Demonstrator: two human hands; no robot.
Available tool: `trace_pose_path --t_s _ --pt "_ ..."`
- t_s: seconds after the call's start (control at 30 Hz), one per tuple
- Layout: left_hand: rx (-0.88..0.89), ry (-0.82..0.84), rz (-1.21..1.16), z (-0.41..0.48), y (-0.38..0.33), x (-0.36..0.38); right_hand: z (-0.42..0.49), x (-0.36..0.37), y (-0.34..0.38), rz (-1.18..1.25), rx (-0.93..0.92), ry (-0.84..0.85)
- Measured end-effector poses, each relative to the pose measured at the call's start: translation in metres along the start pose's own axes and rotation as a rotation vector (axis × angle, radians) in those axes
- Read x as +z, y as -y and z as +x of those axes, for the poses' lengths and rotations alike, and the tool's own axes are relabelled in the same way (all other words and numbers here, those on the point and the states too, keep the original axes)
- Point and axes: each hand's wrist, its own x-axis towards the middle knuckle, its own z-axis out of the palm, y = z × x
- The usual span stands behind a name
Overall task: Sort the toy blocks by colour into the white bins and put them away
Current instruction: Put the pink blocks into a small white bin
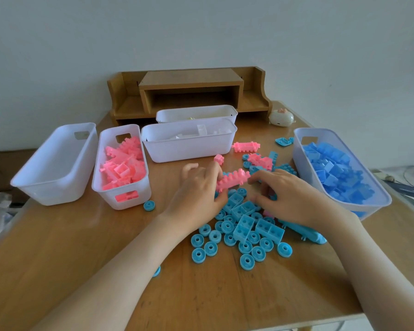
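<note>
Head view: at frame centre the left hand (198, 185) grips a long pink block (233, 179), fingers curled round it, above the pile of blue blocks (244, 225) on the counter (81, 247). The right hand (289, 197) touches the block's right end with a fingertip; whether it grips cannot be told. The pink-filled bin (110, 199) sits at left, the blue-filled bin (299, 161) at right.

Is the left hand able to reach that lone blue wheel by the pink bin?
Likely yes: only bare table lies between the left hand and the blue wheel. But that hand grips a pink block, so it must drop it first.
</note>
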Motion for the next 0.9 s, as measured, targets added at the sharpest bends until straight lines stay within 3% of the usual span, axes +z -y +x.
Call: trace_pose_path --t_s 0.2,0.4,0.53,0.7,0.9 --pt "-0.069 -0.084 -0.008 0.000 0.001 -0.003 -0.002 0.002 -0.001 -0.098 -0.055 0.138" --pt "-0.190 -0.046 -0.038 0.002 0.003 -0.009 0.001 0.001 -0.001 -0.003 -0.015 0.124" --pt "-0.195 -0.075 -0.046 0.002 0.002 -0.009 0.000 -0.002 0.001 0.037 -0.018 0.095" --pt "-0.210 -0.198 -0.091 0.003 0.002 -0.011 -0.003 -0.004 -0.002 0.010 -0.001 0.250" --pt "-0.188 -0.165 -0.093 0.001 0.008 -0.010 0.009 -0.008 0.005 -0.054 0.067 0.216"
